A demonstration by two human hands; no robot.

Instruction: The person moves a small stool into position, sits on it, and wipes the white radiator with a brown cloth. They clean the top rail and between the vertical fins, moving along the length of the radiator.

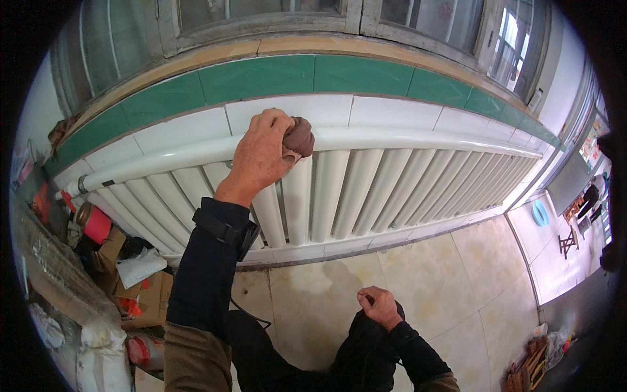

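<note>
My left hand (pixel 262 147) grips a bunched brown cloth (pixel 300 137) and presses it against the top pipe of a white radiator (pixel 382 139). The cloth hides a short stretch of that pipe. Below the pipe, the radiator's upright tubes (pixel 330 196) run down close to the floor. My right hand (pixel 378 305) rests on my right knee, its fingers curled in, with nothing visible in them. A dark strap (pixel 220 228) goes around my left sleeve near the wrist.
Cardboard boxes (pixel 152 299), a pink roll (pixel 95 223) and white sacks (pixel 100 357) crowd the left side. Green tiles (pixel 259 78) and a wooden window frame (pixel 269 22) lie above the radiator. A blue basin (pixel 540 213) and a folding stool (pixel 567 242) stand far right.
</note>
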